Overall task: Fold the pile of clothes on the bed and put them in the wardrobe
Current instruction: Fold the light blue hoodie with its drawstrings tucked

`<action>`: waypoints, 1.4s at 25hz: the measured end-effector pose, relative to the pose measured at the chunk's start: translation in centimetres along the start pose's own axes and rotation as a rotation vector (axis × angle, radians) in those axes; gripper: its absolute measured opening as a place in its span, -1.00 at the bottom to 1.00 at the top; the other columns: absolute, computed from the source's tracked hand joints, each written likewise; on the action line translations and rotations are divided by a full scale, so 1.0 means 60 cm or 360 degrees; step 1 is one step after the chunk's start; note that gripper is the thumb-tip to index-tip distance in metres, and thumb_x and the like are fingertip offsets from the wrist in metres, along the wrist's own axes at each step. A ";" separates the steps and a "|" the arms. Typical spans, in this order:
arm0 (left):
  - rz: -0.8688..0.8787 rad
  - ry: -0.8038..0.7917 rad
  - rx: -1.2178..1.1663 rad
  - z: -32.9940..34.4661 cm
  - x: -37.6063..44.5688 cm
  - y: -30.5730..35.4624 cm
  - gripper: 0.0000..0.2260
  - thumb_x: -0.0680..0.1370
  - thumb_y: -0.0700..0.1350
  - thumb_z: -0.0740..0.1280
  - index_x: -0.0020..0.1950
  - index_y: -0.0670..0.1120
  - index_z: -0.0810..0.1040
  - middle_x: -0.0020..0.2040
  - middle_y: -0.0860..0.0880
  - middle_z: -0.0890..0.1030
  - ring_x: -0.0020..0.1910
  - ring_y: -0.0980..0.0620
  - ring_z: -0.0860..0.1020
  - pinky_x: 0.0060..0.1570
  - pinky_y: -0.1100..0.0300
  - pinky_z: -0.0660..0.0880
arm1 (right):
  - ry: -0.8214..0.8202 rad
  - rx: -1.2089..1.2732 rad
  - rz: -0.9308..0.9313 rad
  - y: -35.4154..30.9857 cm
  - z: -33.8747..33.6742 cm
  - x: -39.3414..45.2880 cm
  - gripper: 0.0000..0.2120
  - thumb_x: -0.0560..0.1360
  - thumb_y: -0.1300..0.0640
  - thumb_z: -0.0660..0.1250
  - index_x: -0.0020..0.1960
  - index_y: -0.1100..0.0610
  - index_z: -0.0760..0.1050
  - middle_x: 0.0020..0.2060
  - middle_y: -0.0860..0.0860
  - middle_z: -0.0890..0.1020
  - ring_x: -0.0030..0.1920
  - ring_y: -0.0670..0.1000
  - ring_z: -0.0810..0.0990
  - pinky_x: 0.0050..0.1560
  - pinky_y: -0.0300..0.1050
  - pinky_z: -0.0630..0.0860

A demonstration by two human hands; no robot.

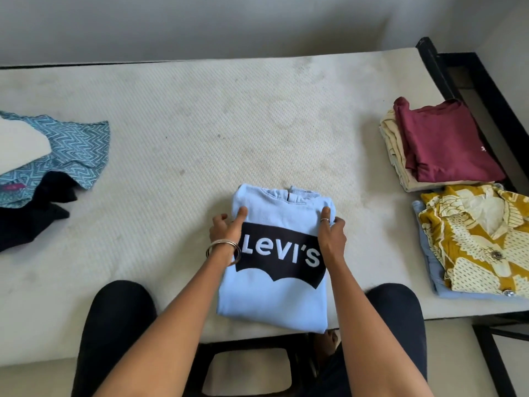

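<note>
Head cam: folded light blue Levi's sweatshirt (274, 296) sits bottom centre on the mattress (200, 116); left hand (226, 233) and right hand (332, 236) grip its sides, fingers curled round the edges; unfolded clothes (57, 156) far left; folded stacks (446, 144) right.

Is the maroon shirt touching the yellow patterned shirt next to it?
Apart. The head view shows cream folded fabric between the maroon shirt and the yellow patterned shirt.

Light-blue Levi's sweatshirt (272, 296) folded flat, logo up, near bed edge (200, 124); unfolded pile (43, 173) left, folded stacks (446, 144) right.
</note>
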State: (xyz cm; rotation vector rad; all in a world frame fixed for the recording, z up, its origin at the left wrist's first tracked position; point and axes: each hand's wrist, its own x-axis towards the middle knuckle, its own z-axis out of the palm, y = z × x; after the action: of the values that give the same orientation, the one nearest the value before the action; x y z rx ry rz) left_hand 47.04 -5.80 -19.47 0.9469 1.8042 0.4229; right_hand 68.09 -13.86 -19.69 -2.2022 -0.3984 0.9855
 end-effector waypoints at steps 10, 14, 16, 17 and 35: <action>0.0233 0.0203 0.0965 -0.023 -0.130 -0.125 -0.44 0.58 0.30 0.04 0.24 -0.13 0.48 0.08 -0.26 0.59 0.07 -0.28 0.56 -0.06 -0.01 0.47 | -0.0042 -0.0390 0.0069 0.076 0.010 -0.140 -0.39 0.57 -0.36 0.00 0.22 0.18 0.30 0.09 0.18 0.57 0.07 0.25 0.56 -0.08 0.06 0.43; -0.0076 0.0182 0.0976 -0.041 -0.120 -0.127 -0.27 0.49 0.44 -0.02 0.11 -0.14 0.58 0.08 -0.20 0.61 0.07 -0.21 0.57 -0.08 0.03 0.43 | -0.0058 -0.0518 0.0107 0.068 0.007 -0.127 -0.44 0.61 -0.29 -0.03 0.24 0.19 0.33 0.18 0.22 0.54 0.15 0.26 0.53 -0.03 0.07 0.38; -0.0112 0.0133 0.1056 -0.049 -0.122 -0.130 -0.29 0.50 0.44 -0.03 0.13 -0.12 0.57 0.11 -0.19 0.60 0.11 -0.20 0.56 -0.07 0.04 0.40 | -0.0088 -0.0561 0.0116 0.069 0.000 -0.126 -0.38 0.59 -0.34 -0.05 0.25 0.18 0.34 0.17 0.21 0.54 0.13 0.25 0.53 -0.05 0.05 0.37; -0.0057 0.0135 0.0978 -0.051 -0.117 -0.133 -0.34 0.52 0.40 0.01 0.15 -0.12 0.56 0.12 -0.19 0.60 0.12 -0.20 0.54 -0.03 0.03 0.40 | -0.0102 -0.0548 0.0106 0.073 -0.004 -0.126 -0.35 0.57 -0.37 -0.05 0.24 0.19 0.34 0.14 0.20 0.55 0.09 0.24 0.54 -0.07 0.03 0.38; 0.0520 -0.0953 -0.0927 0.050 -0.103 0.134 -0.67 0.55 -0.24 0.32 0.32 -0.17 0.49 0.20 -0.20 0.60 0.16 -0.21 0.59 0.16 -0.07 0.53 | -0.0230 0.0443 -0.0475 -0.112 -0.170 -0.004 -0.82 0.52 0.25 0.40 0.10 0.11 0.54 -0.05 0.06 0.67 -0.06 0.04 0.66 -0.07 -0.07 0.61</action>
State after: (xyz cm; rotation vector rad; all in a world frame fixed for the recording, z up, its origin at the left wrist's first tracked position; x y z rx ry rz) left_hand 54.13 -5.85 -11.62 0.8293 0.9076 0.7307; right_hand 75.53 -13.84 -10.04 -1.7685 -0.5987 0.9728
